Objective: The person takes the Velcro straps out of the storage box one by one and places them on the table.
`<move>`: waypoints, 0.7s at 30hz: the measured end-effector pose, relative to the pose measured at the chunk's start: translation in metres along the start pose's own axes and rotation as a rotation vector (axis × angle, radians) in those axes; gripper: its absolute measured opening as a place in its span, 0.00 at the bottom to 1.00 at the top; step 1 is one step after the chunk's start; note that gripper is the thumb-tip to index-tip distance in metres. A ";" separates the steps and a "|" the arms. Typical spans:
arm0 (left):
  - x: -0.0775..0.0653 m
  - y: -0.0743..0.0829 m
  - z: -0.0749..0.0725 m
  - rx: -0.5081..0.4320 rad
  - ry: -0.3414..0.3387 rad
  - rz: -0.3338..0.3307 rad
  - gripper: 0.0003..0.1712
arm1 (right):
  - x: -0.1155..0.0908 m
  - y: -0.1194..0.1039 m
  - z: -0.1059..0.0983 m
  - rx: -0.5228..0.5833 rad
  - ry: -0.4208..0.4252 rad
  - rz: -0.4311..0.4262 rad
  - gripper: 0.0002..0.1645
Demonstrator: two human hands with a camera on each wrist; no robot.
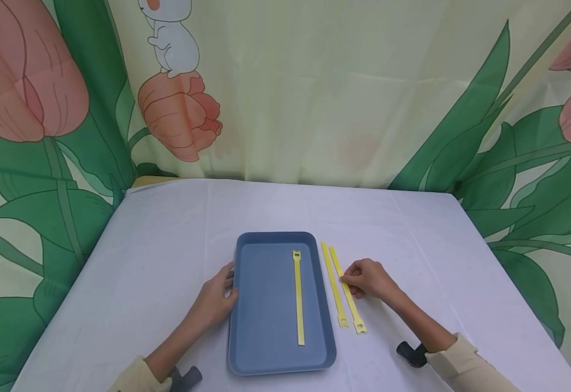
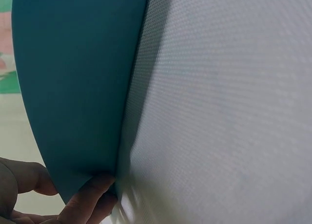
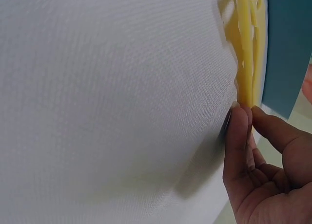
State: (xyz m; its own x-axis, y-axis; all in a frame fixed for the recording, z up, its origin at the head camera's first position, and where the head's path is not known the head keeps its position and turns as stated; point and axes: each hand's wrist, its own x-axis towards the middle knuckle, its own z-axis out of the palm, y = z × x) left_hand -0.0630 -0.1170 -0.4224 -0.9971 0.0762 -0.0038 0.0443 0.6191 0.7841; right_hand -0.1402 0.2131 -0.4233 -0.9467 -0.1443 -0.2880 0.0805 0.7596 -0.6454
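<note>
A blue-grey rectangular tray (image 1: pixel 266 305) lies on the table with one yellow cable strap (image 1: pixel 299 302) inside, its slotted head at the far end. My left hand (image 1: pixel 212 302) holds the tray's left side, thumb at the rim and fingers against the outer wall (image 2: pixel 80 102). Right of the tray, two more straps lie side by side, slotted heads towards me. Between thumb and index finger, my right hand (image 1: pixel 371 280) pinches the outer strap (image 1: pixel 350 299) near its middle. The inner strap (image 1: pixel 333 286) lies between that one and the tray. In the right wrist view, the pinched strap (image 3: pixel 246 53) stands edge-on at the fingertips.
A white cloth (image 1: pixel 168 245) covers the table. Behind it hangs a curtain (image 1: pixel 305 109) printed with tulips and a white animal figure. Dark wrist devices (image 1: pixel 411 354) sit at both cuffs, close over the cloth.
</note>
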 end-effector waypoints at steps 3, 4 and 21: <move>0.000 0.000 0.000 0.001 0.004 0.004 0.33 | 0.000 0.001 -0.001 -0.001 -0.003 -0.004 0.07; 0.000 0.000 0.000 0.000 0.006 0.003 0.33 | -0.001 0.001 -0.002 0.003 -0.001 -0.002 0.08; 0.000 0.001 0.000 0.009 -0.005 -0.021 0.33 | 0.018 0.021 -0.004 -0.405 0.322 -0.228 0.22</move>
State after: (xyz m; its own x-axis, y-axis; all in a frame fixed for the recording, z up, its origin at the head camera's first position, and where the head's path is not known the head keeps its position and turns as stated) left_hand -0.0630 -0.1158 -0.4215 -0.9975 0.0670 -0.0231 0.0242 0.6278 0.7780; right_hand -0.1569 0.2296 -0.4393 -0.9786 -0.1807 0.0984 -0.2032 0.9237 -0.3249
